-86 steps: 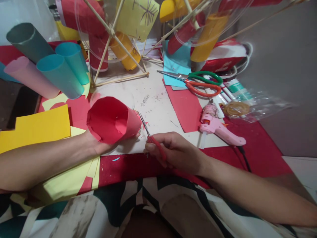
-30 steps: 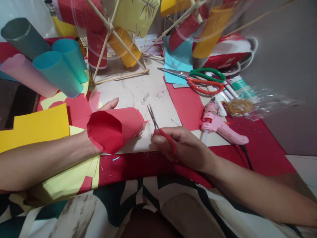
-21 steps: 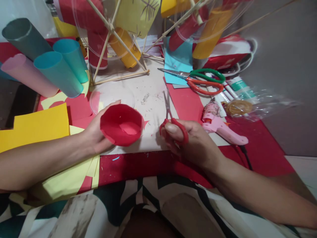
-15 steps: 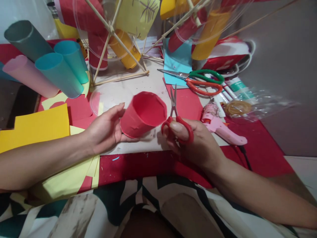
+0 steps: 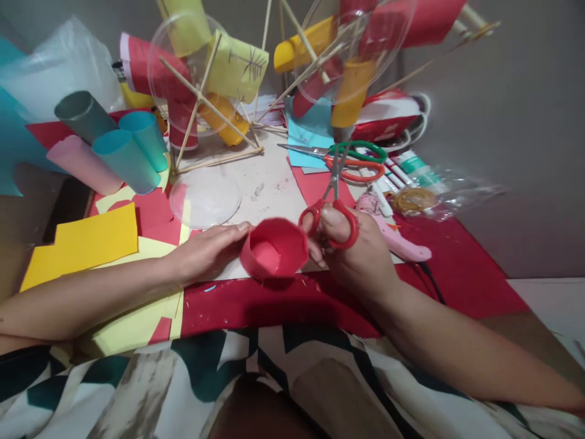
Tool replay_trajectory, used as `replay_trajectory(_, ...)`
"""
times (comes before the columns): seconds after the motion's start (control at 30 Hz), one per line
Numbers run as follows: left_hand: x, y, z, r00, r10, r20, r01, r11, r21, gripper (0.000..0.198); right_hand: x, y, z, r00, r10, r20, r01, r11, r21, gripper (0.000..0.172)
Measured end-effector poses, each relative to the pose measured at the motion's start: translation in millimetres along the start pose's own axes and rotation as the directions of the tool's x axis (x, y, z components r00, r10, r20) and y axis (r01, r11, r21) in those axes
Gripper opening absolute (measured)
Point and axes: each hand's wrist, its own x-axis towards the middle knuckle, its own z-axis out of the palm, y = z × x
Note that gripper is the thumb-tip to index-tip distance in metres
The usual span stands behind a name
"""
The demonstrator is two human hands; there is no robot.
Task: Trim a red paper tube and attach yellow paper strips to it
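Note:
My left hand (image 5: 208,250) holds a red paper cup (image 5: 274,250) from its left side. Its open mouth is tilted toward me, so the inside and round bottom show. Behind the cup most of the left fingertips are hidden. In my right hand (image 5: 363,259) is a small pair of scissors (image 5: 334,189) with red handles, thumb through one loop. The blades point up and away from me, slightly apart. The scissors' left loop is close to the cup's right rim; I cannot tell whether the right fingertips touch the cup.
Behind stand stick frames (image 5: 200,96) with coloured paper cups and clear discs. Paper tubes (image 5: 125,160) and yellow card (image 5: 98,235) lie left; a clear lid (image 5: 205,198) lies near the middle. Large scissors (image 5: 356,161), markers (image 5: 395,174) and a pink glue gun (image 5: 397,239) sit right.
The cup has been turned so its mouth faces me more, with the bottom now showing inside. The scissors have stayed in my right hand. The camera's view has shifted.

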Motion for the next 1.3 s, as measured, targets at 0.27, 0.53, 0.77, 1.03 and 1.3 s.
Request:
replay_trajectory(0.27, -20, 21, 1.7, 0.987, 0.094, -0.127, -0.035, 0.916, 0.401, 0.043, -2, -3, -2, 0.996, -0.084, -0.011, 0.085, 0.995, 0.043, 0.053)
replay_trajectory(0.53, -77, 23, 28.6, 0.860, 0.491, 0.136, -0.452, 0.614, 0.647, 0.068, 3, 0, -1, 0.994, -0.110, 0.004, 0.109, 0.987, 0.121, 0.054)
replay_trajectory(0.77, -58, 20, 30.6, 0.763, 0.560, 0.323, -0.466, 0.131, 0.875, 0.084, -1, -5, -3, 0.993, -0.114, -0.013, 0.114, 0.981, 0.159, 0.053)
replay_trajectory(1.03, -59, 28, 39.5, 0.657, 0.631, 0.413, -0.451, -0.110, 0.886, 0.049, -5, -7, -3, 0.994, -0.108, -0.006, 0.108, 0.983, 0.148, 0.050)
replay_trajectory(1.3, -52, 26, 48.4, 0.799, 0.450, 0.400, -0.386, -0.127, 0.914, 0.027, -3, -3, -5, 0.984, -0.174, -0.035, 0.177, 0.977, 0.117, 0.045)
